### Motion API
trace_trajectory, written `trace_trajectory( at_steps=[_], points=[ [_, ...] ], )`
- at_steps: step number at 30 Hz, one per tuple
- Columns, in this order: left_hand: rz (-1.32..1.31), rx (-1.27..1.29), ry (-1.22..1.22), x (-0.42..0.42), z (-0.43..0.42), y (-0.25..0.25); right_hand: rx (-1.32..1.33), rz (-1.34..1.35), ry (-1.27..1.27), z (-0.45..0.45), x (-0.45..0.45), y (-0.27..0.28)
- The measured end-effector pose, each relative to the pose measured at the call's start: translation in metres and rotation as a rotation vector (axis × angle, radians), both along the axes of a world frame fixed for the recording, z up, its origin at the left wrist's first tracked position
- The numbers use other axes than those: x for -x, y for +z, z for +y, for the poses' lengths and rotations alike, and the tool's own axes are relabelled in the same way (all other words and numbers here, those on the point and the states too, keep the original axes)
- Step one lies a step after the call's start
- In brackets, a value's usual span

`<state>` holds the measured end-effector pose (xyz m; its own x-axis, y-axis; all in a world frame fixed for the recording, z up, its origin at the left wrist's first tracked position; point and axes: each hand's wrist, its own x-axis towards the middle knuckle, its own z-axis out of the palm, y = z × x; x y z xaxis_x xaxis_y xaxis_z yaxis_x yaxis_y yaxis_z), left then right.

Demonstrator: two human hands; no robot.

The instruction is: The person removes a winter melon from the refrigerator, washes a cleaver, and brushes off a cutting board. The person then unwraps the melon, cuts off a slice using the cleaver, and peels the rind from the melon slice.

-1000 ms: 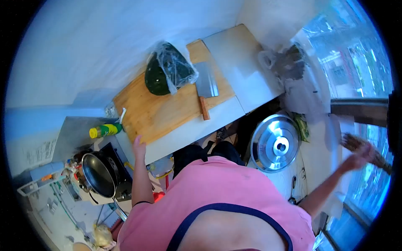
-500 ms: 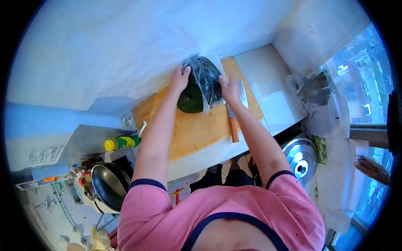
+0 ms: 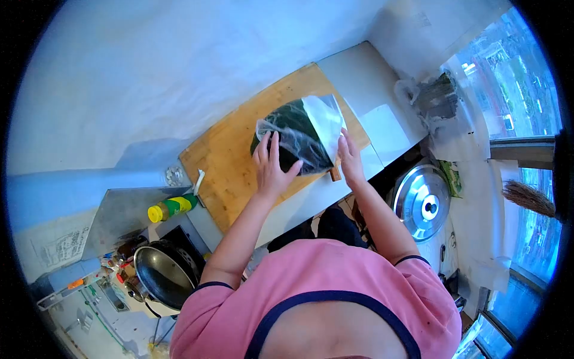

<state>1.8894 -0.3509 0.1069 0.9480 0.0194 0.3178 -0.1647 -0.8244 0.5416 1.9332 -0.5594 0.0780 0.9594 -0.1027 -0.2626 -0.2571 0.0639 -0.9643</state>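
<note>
Brown wooden handle (image 3: 335, 174) partly hidden by clear plastic bag (image 3: 323, 122) over dark-green rounded melon (image 3: 291, 119). Left hand (image 3: 273, 175) spread wide; right hand (image 3: 351, 160), grip unclear.

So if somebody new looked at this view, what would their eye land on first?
Probably the pink shirt, filling the bottom middle. Just above it, on the wooden board, sits a dark green melon in clear plastic, with the left hand spread on its near side and the right hand at its right end. Off to the right, the shiny round lid stands out too.
</note>
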Motion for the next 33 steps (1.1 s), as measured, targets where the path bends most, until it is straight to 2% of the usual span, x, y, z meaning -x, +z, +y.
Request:
trace_trajectory(
  at_steps=[2,4,5,6,8,10,12,14,16,18,19,20,21,22,23,24,26,27,29,30,31,33],
  points=[
    [0.071,-0.020,-0.033,0.009,-0.004,0.005,-0.055,0.064,-0.021,0.007,0.013,-0.012],
    [0.053,-0.021,-0.239,0.016,-0.008,0.007,-0.029,0.066,-0.035,0.015,0.030,-0.015],
    [0.031,-0.056,-0.294,0.018,-0.014,0.007,0.010,-0.064,-0.150,0.017,0.035,-0.026],
    [-0.012,-0.110,-0.325,0.019,-0.020,0.010,0.001,-0.063,-0.146,0.012,0.040,-0.028],
    [-0.022,-0.038,-0.382,0.013,-0.035,0.016,-0.050,-0.072,-0.120,0.006,0.047,-0.015],
    [-0.049,-0.134,-0.493,0.003,-0.057,0.036,-0.082,-0.082,-0.077,-0.003,0.051,-0.017],
    [-0.051,-0.126,-0.459,0.000,-0.068,0.038,-0.188,0.018,-0.101,-0.014,0.047,-0.011],
    [-0.081,0.040,-0.443,0.003,-0.068,0.029,-0.277,0.032,-0.107,-0.020,0.040,0.000],
    [-0.056,0.100,-0.376,0.011,-0.055,0.029,-0.195,0.060,0.009,-0.036,0.031,-0.004],
    [-0.111,-0.073,-0.095,0.012,-0.039,0.034,-0.114,0.133,0.094,-0.043,0.029,-0.016],
    [-0.050,-0.092,0.050,0.009,-0.035,0.042,0.026,0.045,0.016,-0.042,0.031,-0.015],
    [-0.046,-0.097,0.069,0.008,-0.033,0.033,0.166,-0.044,-0.057,-0.042,0.035,-0.013],
    [0.117,0.005,0.098,0.005,-0.028,0.017,0.245,0.000,0.022,-0.044,0.043,-0.032],
    [0.277,0.108,0.124,0.004,-0.024,0.006,0.017,0.072,0.113,-0.045,0.047,-0.058],
    [0.501,0.342,0.068,0.005,-0.026,0.005,-0.107,0.110,0.090,-0.042,0.052,-0.050],
    [0.343,0.084,0.066,0.015,-0.033,-0.005,-0.228,0.143,0.066,-0.040,0.052,-0.043],
    [0.186,0.209,0.159,0.030,-0.041,-0.012,-0.197,0.121,0.103,-0.043,0.044,-0.052],
    [0.189,0.207,0.162,0.039,-0.044,-0.019,-0.169,0.109,0.129,-0.044,0.046,-0.059],
    [0.081,0.446,0.343,0.046,-0.048,-0.027,-0.143,0.111,0.204,-0.039,0.037,-0.067],
    [0.081,0.447,0.343,0.050,-0.048,-0.029,-0.110,0.115,0.280,-0.039,0.031,-0.070],
    [0.046,0.435,0.382,0.052,-0.046,-0.027,-0.087,0.186,0.337,-0.034,0.022,-0.049],
    [0.002,0.411,0.420,0.048,-0.039,-0.023,-0.108,0.179,0.348,-0.019,0.017,-0.069]
  ],
)
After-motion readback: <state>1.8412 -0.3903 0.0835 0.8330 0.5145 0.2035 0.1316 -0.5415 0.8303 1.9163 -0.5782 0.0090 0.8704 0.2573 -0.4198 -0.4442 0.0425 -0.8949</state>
